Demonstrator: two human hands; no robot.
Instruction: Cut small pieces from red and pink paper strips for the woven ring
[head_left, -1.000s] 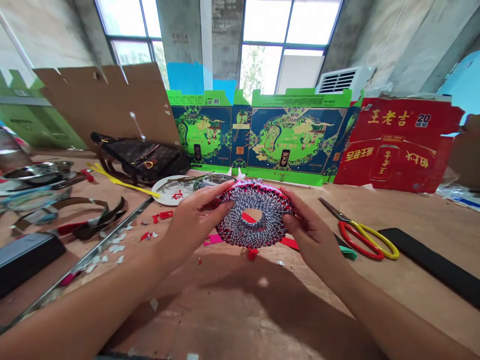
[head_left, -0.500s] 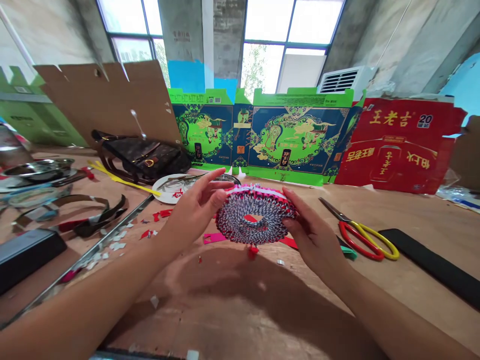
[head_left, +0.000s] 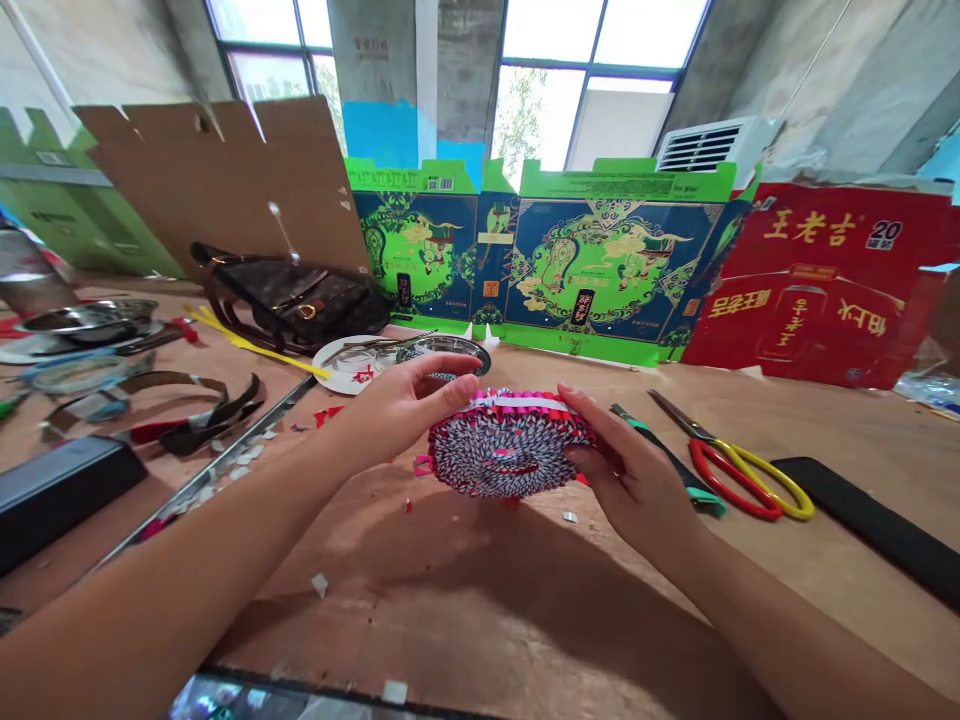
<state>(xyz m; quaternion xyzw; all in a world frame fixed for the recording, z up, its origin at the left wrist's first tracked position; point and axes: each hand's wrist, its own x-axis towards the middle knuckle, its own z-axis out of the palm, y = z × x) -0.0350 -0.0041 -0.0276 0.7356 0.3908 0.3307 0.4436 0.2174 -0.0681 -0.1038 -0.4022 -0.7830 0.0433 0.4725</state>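
A round ring woven from folded paper pieces (head_left: 504,450), black-and-white with a red and pink rim, is held between both hands just above the brown table (head_left: 480,590). My left hand (head_left: 397,405) grips its left edge, thumb over the top rim and fingers closed around the side. My right hand (head_left: 626,470) clasps the right edge, fingers curled against it. The ring is tilted nearly flat, its central hole only a narrow slit.
Red-and-yellow scissors (head_left: 739,465) and a black strip (head_left: 870,525) lie to the right. A white plate (head_left: 352,362), a dark handbag (head_left: 292,300), a metal ruler (head_left: 202,480) and paper scraps sit to the left. Printed cardboard boxes (head_left: 585,260) stand along the back.
The ring has tipped from facing me to nearly flat and dropped closer to the table. Both hands kept their grip and moved down with it.
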